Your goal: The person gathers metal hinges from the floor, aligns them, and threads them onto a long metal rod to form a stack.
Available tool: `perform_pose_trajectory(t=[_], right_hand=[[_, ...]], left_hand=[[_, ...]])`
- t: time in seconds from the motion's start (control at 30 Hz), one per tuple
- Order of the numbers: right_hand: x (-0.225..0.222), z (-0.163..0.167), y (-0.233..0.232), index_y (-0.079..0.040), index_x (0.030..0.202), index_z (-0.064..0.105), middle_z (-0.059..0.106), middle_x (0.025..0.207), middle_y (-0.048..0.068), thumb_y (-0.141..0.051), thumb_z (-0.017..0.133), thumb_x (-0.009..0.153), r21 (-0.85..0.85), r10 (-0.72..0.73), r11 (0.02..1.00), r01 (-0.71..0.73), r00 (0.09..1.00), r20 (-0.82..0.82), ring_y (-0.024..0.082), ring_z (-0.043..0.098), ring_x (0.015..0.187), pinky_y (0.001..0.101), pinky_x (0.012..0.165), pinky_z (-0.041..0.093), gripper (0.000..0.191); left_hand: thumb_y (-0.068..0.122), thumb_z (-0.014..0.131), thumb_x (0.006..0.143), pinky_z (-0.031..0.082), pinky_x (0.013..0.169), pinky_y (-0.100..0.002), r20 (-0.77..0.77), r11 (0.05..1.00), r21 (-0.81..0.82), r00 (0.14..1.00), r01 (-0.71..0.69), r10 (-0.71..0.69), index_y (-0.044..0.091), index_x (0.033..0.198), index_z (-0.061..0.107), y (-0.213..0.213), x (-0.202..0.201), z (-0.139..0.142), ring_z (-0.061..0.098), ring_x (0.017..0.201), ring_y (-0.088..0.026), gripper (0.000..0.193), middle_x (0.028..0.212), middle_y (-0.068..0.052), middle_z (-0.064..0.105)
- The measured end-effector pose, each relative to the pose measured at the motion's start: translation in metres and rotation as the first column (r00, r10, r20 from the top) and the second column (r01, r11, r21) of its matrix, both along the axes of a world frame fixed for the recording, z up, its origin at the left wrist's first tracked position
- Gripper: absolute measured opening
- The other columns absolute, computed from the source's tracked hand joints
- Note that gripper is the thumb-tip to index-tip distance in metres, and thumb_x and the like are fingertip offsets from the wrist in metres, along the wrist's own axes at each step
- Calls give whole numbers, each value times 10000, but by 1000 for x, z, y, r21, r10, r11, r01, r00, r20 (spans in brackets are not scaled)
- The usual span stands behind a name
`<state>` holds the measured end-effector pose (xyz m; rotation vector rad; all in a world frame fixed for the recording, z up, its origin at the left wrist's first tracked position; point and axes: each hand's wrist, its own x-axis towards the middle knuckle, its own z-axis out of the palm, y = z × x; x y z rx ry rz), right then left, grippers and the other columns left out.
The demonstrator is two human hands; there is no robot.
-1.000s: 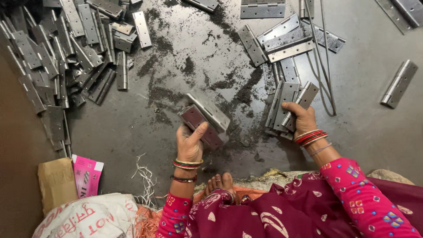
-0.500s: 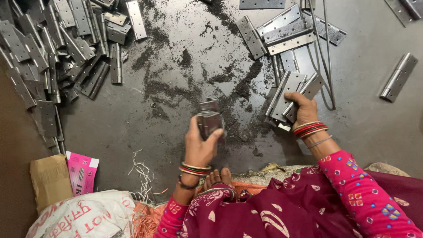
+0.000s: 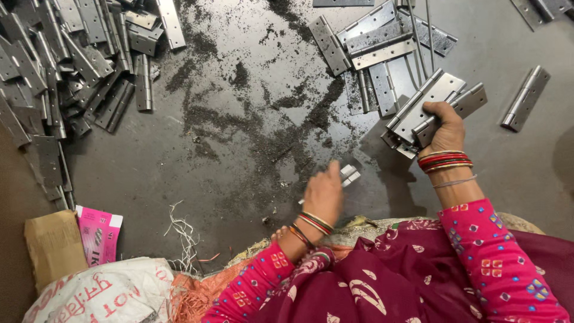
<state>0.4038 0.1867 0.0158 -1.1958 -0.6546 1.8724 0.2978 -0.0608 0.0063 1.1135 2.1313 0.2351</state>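
My right hand (image 3: 443,128) grips a stack of long grey metal hinges (image 3: 427,104), held tilted just above the grey floor at the right. My left hand (image 3: 323,194) is lower and nearer my lap, blurred, its back toward the camera. A bright metal end of a hinge (image 3: 349,174) sticks out past its fingers, and the rest of that hinge is hidden by the hand. Both wrists wear red and gold bangles, with pink patterned sleeves behind them.
A big heap of hinges (image 3: 60,66) fills the upper left. More hinges (image 3: 371,42) and thin rods (image 3: 418,36) lie at the top centre, and one hinge (image 3: 526,98) lies at the right. Dark metal dust (image 3: 269,131) covers the middle floor. A pink packet (image 3: 98,233), cardboard (image 3: 54,245) and a white sack (image 3: 101,296) sit lower left.
My left hand has dropped toward my lap and turned over, so the hinge it held up is now mostly hidden. My right hand has lifted its stack of hinges slightly.
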Motion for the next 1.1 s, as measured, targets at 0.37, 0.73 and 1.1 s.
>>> perform_pose_trajectory(t=[0.37, 0.73, 1.1], right_hand=[[-19, -7, -25, -43, 994, 683, 696, 901, 34, -50, 756, 778, -49, 89, 995, -86, 994, 60, 189, 704, 788, 354, 805, 623, 228], [-20, -6, -34, -43, 980, 685, 698, 906, 36, -63, 747, 807, -30, 140, 990, -138, 989, 52, 183, 705, 797, 346, 814, 619, 184], [-23, -4, -42, -63, 938, 659, 667, 871, 23, -81, 745, 856, -32, 179, 984, -178, 981, 68, 168, 677, 758, 343, 747, 605, 120]], left_hand=[[42, 796, 802, 665, 741, -380, 503, 351, 406, 527, -844, 685, 58, 1349, 320, -85, -220, 40, 760, 927, -301, 726, 1098, -224, 708], [165, 888, 855, 585, 1025, -402, 512, 62, 750, 637, -659, 576, 42, 1463, 357, -48, -148, -5, 624, 1213, -293, 817, 1366, -197, 548], [255, 881, 819, 642, 883, -329, 447, 142, 736, 633, -662, 632, 78, 1401, 403, -62, -161, -8, 685, 1098, -218, 774, 1280, -169, 623]])
